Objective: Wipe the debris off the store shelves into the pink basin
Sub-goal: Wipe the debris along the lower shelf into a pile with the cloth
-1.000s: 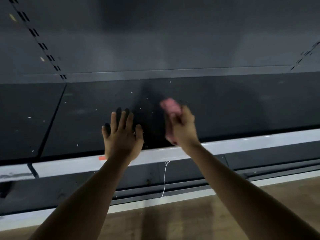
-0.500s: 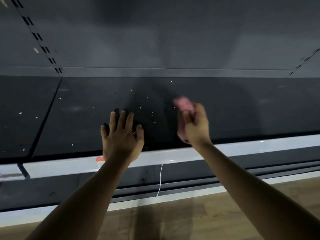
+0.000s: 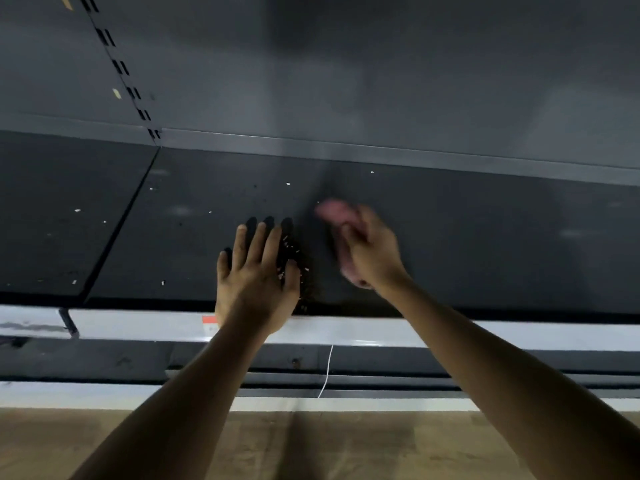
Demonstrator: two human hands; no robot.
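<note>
- Clutching a blurred pink cloth (image 3: 333, 210), the right hand (image 3: 375, 256) sweeps across the dark shelf (image 3: 502, 244).
- Fingers straight, the left hand (image 3: 256, 277) lies flat on the shelf, walling in a small heap of debris (image 3: 294, 268).
- Scattered white specks (image 3: 78, 210) farther left suggest the gathering is only partly done.
- No pink basin is in view, so the transfer looks yet to come.

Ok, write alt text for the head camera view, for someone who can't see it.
Over a dark store shelf, the left hand, flat with straight fingers, is beside a small pile of debris, while the blurred right hand grips a pink cloth on the pile's other side. Pale specks dot the shelf.
</note>
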